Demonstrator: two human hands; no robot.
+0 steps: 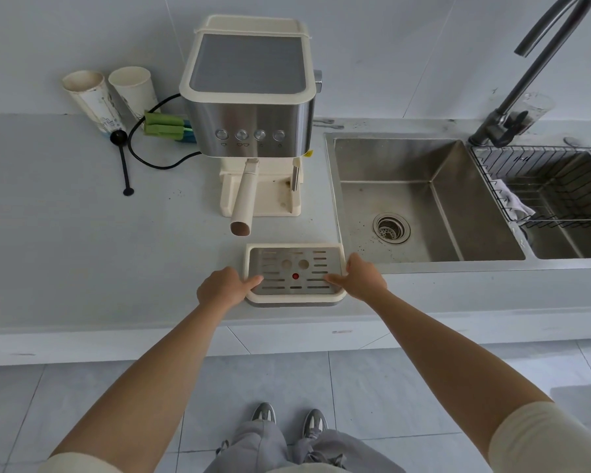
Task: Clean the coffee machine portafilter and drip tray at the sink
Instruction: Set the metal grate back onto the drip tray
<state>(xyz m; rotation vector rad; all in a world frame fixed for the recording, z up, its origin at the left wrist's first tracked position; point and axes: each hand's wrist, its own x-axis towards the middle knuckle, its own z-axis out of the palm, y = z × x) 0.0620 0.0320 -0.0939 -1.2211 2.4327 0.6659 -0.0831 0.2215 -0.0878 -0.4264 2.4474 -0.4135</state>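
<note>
The cream drip tray (294, 299) with its slotted steel grate and red float sits near the counter's front edge, out of the coffee machine (249, 97). My left hand (223, 289) grips the tray's left side, thumb lying on the grate. My right hand (360, 277) grips the right side the same way. The portafilter (244, 199) is locked in the machine, its cream handle pointing toward me. The steel sink (423, 199) lies just right of the tray.
A faucet (526, 80) rises behind the sink. A wire rack (543, 186) with a cloth spans the right basin. Two paper cups (110, 93), a black scoop (122, 158), green sponges (166, 128) and a power cord (151, 158) lie left of the machine.
</note>
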